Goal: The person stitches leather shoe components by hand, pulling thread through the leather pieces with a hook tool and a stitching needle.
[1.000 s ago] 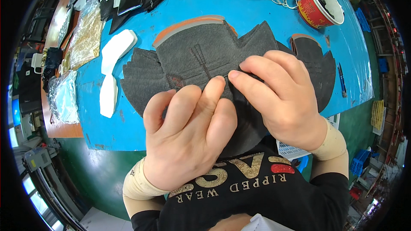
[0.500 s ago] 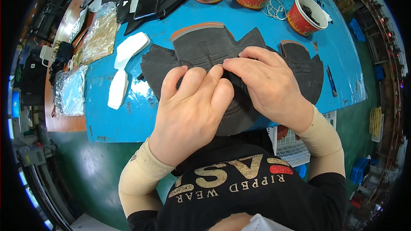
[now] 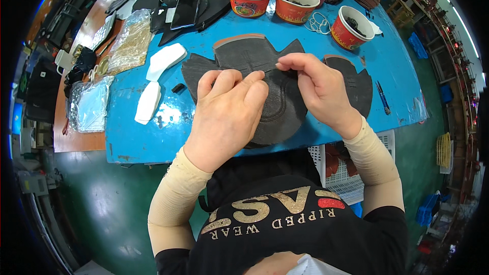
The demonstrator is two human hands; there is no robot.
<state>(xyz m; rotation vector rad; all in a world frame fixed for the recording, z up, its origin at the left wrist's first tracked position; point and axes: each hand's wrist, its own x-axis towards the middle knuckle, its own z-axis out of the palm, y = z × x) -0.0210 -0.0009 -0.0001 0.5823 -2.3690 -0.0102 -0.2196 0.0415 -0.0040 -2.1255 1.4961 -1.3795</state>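
Note:
A dark grey leather piece [image 3: 275, 114] with a rounded lower end, curved stitching and pointed side flaps lies on the blue-covered table. Over its left side my left hand [image 3: 221, 117] is closed, fingers curled and their tips against the leather near the cross-shaped crease. What sits beneath those fingers is hidden. My right hand [image 3: 323, 89] hovers just right of the crease, thumb and forefinger pinched together; anything between them is too small to make out. A second dark leather piece [image 3: 351, 84] lies to the right, partly behind my right hand.
Red paper tubs [image 3: 297, 14] with black bits stand at the back. A phone [image 3: 186, 10] rests on dark leather at the far left. White shaped pieces [image 3: 148, 103] and a small black piece [image 3: 178, 88] lie left of the work. A pen [image 3: 382, 98] is at the right.
My right hand has lifted slightly away from my left, opening a gap that bares more of the stitched leather. The view has shifted a little.

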